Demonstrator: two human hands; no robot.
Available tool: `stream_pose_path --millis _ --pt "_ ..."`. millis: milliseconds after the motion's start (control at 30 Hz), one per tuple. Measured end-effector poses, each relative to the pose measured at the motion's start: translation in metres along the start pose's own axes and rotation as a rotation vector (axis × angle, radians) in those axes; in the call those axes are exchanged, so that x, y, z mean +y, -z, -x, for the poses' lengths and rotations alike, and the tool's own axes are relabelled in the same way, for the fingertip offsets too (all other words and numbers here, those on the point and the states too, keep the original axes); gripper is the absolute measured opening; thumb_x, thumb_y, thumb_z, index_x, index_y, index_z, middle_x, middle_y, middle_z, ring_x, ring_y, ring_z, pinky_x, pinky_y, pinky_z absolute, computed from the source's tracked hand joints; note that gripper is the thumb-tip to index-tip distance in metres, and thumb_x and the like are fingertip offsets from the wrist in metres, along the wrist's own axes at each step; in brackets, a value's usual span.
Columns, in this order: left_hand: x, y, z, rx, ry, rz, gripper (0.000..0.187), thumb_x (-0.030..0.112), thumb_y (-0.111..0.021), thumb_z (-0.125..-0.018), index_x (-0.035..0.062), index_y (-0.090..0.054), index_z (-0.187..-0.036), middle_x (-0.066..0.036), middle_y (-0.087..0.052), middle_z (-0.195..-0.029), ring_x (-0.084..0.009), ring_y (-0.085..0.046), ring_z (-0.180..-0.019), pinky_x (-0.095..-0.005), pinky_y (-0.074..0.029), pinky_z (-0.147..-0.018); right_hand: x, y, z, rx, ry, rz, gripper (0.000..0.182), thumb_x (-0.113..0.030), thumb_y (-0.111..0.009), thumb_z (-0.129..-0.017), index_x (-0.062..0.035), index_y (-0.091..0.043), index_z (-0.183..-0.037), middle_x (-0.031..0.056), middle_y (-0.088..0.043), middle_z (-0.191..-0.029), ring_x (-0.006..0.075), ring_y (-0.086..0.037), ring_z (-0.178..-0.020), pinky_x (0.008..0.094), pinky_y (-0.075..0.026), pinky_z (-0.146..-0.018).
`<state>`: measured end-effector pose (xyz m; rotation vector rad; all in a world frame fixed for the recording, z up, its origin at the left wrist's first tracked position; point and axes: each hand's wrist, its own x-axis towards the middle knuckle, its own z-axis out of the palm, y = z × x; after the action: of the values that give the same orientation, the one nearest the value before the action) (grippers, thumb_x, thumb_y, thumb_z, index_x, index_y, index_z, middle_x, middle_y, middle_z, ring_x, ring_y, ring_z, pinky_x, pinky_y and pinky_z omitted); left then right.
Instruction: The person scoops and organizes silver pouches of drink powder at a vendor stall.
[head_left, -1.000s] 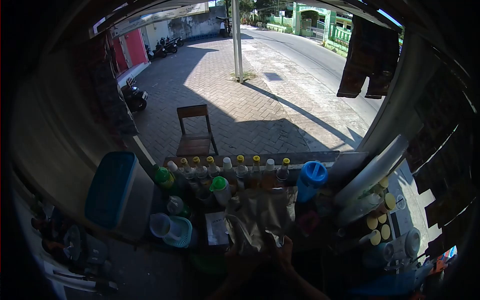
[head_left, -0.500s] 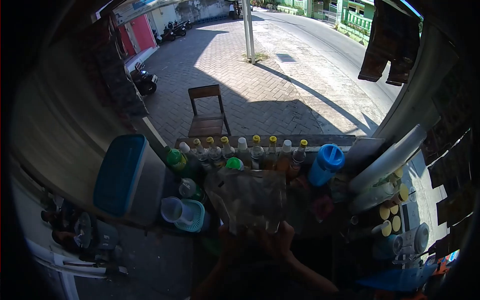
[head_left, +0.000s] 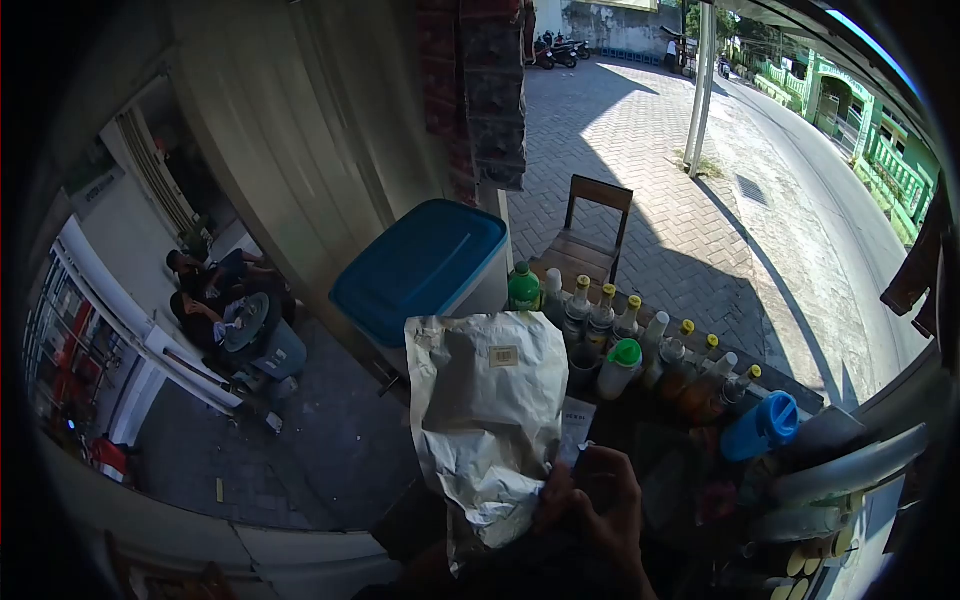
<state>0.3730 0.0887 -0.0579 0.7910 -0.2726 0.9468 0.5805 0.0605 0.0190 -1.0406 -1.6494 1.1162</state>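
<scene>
A large crinkled silver foil bag (head_left: 490, 400) with a small printed label hangs upright in front of me. My left hand (head_left: 553, 497) grips its lower right edge, the fingers closed and partly in shadow; the rest of that hand is hidden behind the bag. My right hand (head_left: 612, 500) is beside it, index finger bent and thumb pressed in at the bag's edge. A small pale bit shows by the right fingertips, too small to make out. Behind the hands stands a white bottle with a green cap (head_left: 620, 368).
A large container with a blue lid (head_left: 425, 265) stands behind the bag. Several yellow- and white-capped bottles (head_left: 627, 318) line the counter's far edge. A blue jug (head_left: 762, 425) and a plastic roll (head_left: 850, 468) are at right. People (head_left: 205, 320) sit at left by a grey bin (head_left: 280, 350).
My view has swung left. The foil bag has come up nearer to me and its label now shows. My hands have shifted from its bottom edge to its lower right edge.
</scene>
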Motion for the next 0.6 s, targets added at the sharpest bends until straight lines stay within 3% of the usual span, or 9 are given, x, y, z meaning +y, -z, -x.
stream_pose_path --millis 33,67,100,167,367,400,433,500,600 --pt "0.003 -0.005 0.004 0.03 -0.004 -0.032 0.06 0.048 -0.057 -0.09 -0.0022 -0.05 -0.121 -0.022 -0.057 -0.117 -0.0304 -0.057 -0.111 -0.042 -0.048 -0.093 0.006 -0.003 -0.005 -0.046 -0.058 -0.091 0.065 -0.035 -0.08 -0.073 0.0017 -0.053 -0.118 0.0121 -0.059 -0.108 0.018 -0.062 -0.089 0.0297 -0.051 -0.074" --pt "0.004 -0.007 0.005 0.057 -0.007 -0.06 0.06 0.048 -0.057 -0.09 -0.0022 -0.05 -0.122 -0.022 -0.057 -0.117 -0.03 -0.057 -0.111 -0.0417 -0.048 -0.093 -0.006 -0.004 -0.01 -0.123 -0.14 -0.209 0.049 -0.02 -0.073 -0.079 0.0033 -0.053 -0.117 0.0144 -0.061 -0.108 0.0211 -0.06 -0.099 0.0326 -0.049 -0.084" --pt "0.003 -0.009 0.006 0.083 -0.01 -0.085 0.06 0.048 -0.057 -0.09 -0.0021 -0.05 -0.122 -0.021 -0.057 -0.117 -0.0297 -0.057 -0.111 -0.0414 -0.048 -0.094 -0.007 -0.006 -0.012 -0.137 -0.13 -0.204 0.049 -0.02 -0.073 -0.079 0.0033 -0.053 -0.117 0.0144 -0.061 -0.108 0.0211 -0.06 -0.099 0.0326 -0.049 -0.084" --pt "0.002 -0.013 0.008 0.135 -0.013 -0.125 0.06 0.048 -0.057 -0.09 -0.002 -0.05 -0.122 -0.021 -0.057 -0.117 -0.0289 -0.056 -0.111 -0.0408 -0.047 -0.094 -0.008 -0.01 -0.013 -0.341 -0.442 -0.569 0.042 -0.018 -0.068 -0.085 0.0044 -0.054 -0.118 0.0092 -0.064 -0.104 0.0171 -0.06 -0.098 0.0311 -0.047 -0.086" --pt "0.002 -0.023 0.012 0.311 -0.068 -0.277 0.061 0.049 -0.057 -0.09 -0.0017 -0.051 -0.123 -0.019 -0.058 -0.117 -0.0267 -0.056 -0.112 -0.039 -0.046 -0.096 -0.029 -0.021 -0.032 -0.547 -0.379 -0.583 0.037 -0.016 -0.066 -0.088 0.0043 -0.056 -0.117 0.0052 -0.065 -0.102 0.013 -0.058 -0.099 0.0279 -0.046 -0.085" --pt "0.005 -0.025 0.015 0.352 -0.1 -0.318 0.061 0.049 -0.057 -0.09 -0.0017 -0.051 -0.123 -0.018 -0.058 -0.117 -0.0264 -0.056 -0.112 -0.0387 -0.045 -0.096 -0.025 -0.03 -0.029 -0.446 -0.358 -0.517 0.037 -0.014 -0.065 -0.086 0.0047 -0.056 -0.117 0.0053 -0.065 -0.103 0.0121 -0.058 -0.097 0.0281 -0.046 -0.083" --pt "0.006 -0.029 0.021 0.406 -0.147 -0.364 0.061 0.049 -0.057 -0.09 -0.0016 -0.051 -0.123 -0.018 -0.058 -0.117 -0.026 -0.056 -0.112 -0.0384 -0.045 -0.096 -0.016 -0.033 -0.028 -0.515 -0.345 -0.504 0.037 -0.014 -0.065 -0.086 0.0047 -0.056 -0.117 0.0053 -0.065 -0.103 0.0121 -0.058 -0.097 0.0281 -0.046 -0.083" --pt "0.007 -0.045 0.043 0.566 -0.302 -0.479 0.061 0.049 -0.057 -0.09 -0.0015 -0.051 -0.124 -0.017 -0.058 -0.118 -0.0253 -0.056 -0.113 -0.0378 -0.045 -0.097 0.001 -0.044 -0.029 -0.345 -0.165 -0.551 0.039 -0.012 -0.065 -0.083 0.0056 -0.056 -0.117 0.0067 -0.065 -0.101 0.0138 -0.06 -0.09 0.0301 -0.048 -0.078" --pt "-0.012 -0.082 0.081 0.865 -0.579 -0.654 0.062 0.049 -0.057 -0.09 -0.0014 -0.051 -0.124 -0.016 -0.058 -0.118 -0.0242 -0.055 -0.113 -0.037 -0.044 -0.097 0.046 -0.052 -0.029 -0.598 -0.05 -0.413 0.031 -0.012 -0.064 -0.084 0.0031 -0.054 -0.109 0.0053 -0.062 -0.092 0.0139 -0.058 -0.081 0.0295 -0.047 -0.071"
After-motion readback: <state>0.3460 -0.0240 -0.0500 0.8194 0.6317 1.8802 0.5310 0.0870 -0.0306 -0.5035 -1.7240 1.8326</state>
